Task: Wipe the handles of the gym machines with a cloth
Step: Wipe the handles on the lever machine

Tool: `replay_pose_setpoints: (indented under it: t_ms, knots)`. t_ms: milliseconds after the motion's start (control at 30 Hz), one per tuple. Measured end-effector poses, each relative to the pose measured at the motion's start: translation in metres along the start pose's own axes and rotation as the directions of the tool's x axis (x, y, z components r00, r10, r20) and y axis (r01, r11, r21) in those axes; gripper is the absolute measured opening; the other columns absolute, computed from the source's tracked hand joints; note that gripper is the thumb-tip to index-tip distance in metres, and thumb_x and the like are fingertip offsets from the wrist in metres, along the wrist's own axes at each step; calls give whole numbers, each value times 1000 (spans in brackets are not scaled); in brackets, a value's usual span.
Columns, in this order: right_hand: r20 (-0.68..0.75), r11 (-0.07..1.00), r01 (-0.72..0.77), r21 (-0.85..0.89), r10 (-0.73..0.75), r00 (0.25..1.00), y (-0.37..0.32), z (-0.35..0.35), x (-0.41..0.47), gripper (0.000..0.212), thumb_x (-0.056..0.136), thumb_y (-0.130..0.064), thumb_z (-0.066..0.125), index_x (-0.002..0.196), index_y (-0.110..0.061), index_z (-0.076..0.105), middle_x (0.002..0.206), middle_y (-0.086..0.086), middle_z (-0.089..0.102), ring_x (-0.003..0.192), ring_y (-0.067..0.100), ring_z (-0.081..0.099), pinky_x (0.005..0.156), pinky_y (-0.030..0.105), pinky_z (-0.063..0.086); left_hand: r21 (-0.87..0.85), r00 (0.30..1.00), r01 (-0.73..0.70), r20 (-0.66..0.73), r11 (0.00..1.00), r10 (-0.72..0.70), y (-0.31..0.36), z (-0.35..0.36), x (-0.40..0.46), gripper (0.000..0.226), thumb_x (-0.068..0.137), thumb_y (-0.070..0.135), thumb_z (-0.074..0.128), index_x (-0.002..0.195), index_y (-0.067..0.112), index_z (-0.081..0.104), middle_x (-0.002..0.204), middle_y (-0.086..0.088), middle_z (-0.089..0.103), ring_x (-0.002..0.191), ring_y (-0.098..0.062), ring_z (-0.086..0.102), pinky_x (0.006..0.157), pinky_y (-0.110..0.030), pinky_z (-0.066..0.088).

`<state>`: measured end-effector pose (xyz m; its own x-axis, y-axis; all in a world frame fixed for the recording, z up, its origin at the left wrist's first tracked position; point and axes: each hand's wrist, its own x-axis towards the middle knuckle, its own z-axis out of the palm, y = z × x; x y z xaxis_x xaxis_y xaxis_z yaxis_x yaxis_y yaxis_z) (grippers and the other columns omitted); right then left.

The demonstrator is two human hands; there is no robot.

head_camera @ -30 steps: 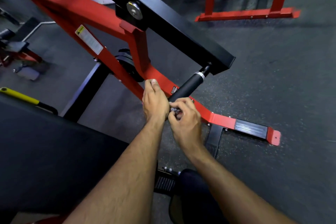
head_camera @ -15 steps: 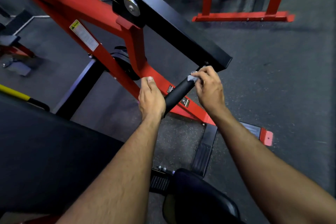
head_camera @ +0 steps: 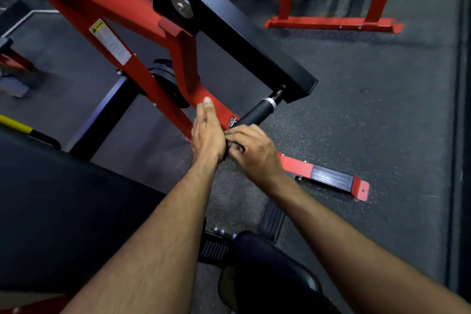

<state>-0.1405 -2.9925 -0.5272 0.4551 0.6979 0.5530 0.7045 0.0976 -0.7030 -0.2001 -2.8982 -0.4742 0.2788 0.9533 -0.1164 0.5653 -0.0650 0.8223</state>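
Half a second earlier your right hand point(head_camera: 251, 150) had been at the collar end of the black handle grip point(head_camera: 254, 115); it then slid back down to the near end, beside your left hand point(head_camera: 207, 132). Its fingers were curled round the grip, the cloth hidden beneath them. Your left hand steadied that end, thumb straight. That looked like one full wiping pass finished.

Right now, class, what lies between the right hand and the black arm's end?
In the head view, only the bare black handle lies between the right hand and the black arm.
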Motion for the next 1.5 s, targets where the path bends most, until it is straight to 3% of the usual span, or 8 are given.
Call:
replay_pose_setpoints:
  t_ms: [400, 700, 900, 1033, 1133, 1333, 1400, 1500]
  knots:
    - [37, 961, -143, -235, 156, 987, 77, -36, 55, 16, 90, -11, 61, 96, -8, 76, 98, 2, 71, 89, 26, 66, 86, 36, 51, 298, 998, 30, 43, 954, -45, -2, 1, 7, 30, 99, 19, 42, 120, 29, 62, 121, -10, 68, 113, -35, 61, 92, -39, 49]
    - [271, 907, 145, -396, -35, 962, 88, -48, 79, 34, 91, -22, 45, 100, -9, 74, 94, 4, 69, 90, 29, 55, 85, 40, 48, 553, 956, -27, 258, 833, -141, 3, 1, 14, 98, 56, 103, 36, 87, 15, 66, 85, -14, 72, 79, -35, 72, 77, -40, 60]
    - [472, 966, 212, -148, -119, 873, 103, -39, 79, 29, 95, -10, 39, 106, -7, 66, 108, 7, 65, 104, 24, 59, 103, 37, 40, 595, 941, -91, 313, 798, -126, 0, 4, 21, 73, 64, 85, 72, 98, 21, 68, 96, -8, 72, 85, -31, 72, 74, -35, 56]
    - [584, 912, 304, -276, -92, 807, 108, -33, 100, 45, 101, -44, 31, 77, -15, 55, 79, 6, 61, 78, 29, 58, 76, 40, 43, 601, 946, -106, 307, 792, -106, -3, 7, 25, 69, 66, 83, 72, 98, 22, 68, 98, -7, 67, 93, -30, 70, 72, -32, 46]
    - [723, 834, 325, -447, 123, 680, 99, -26, 127, 58, 101, -59, 24, 63, -20, 46, 77, 16, 65, 79, 38, 63, 67, 40, 44, 597, 949, -112, 301, 795, -92, -3, 8, 24, 68, 67, 82, 72, 101, 22, 69, 97, -7, 61, 99, -31, 67, 74, -32, 44]
    - [868, 829, 280, -483, 495, 34, 78, -5, 169, 80, 79, -66, 20, 96, -3, 68, 68, 9, 73, 65, 25, 68, 64, 33, 44, 592, 956, -157, 292, 790, -29, -7, 9, 25, 72, 64, 86, 69, 102, 25, 71, 103, -6, 68, 95, -30, 67, 71, -33, 46]
    - [881, 825, 318, -467, 466, 83, 80, -5, 166, 64, 92, -52, 27, 95, 0, 64, 69, 10, 72, 63, 25, 66, 63, 34, 42, 597, 957, -157, 290, 786, -29, -7, 9, 26, 72, 64, 86, 69, 101, 24, 71, 101, -6, 68, 94, -30, 67, 70, -34, 45]
    - [815, 736, 446, -509, 245, 525, 93, -18, 139, 57, 91, -51, 20, 88, -8, 57, 85, 16, 64, 82, 34, 61, 66, 40, 39, 592, 955, -145, 294, 793, -45, -6, 8, 25, 71, 65, 86, 69, 93, 21, 69, 95, -6, 68, 88, -30, 68, 67, -33, 43]
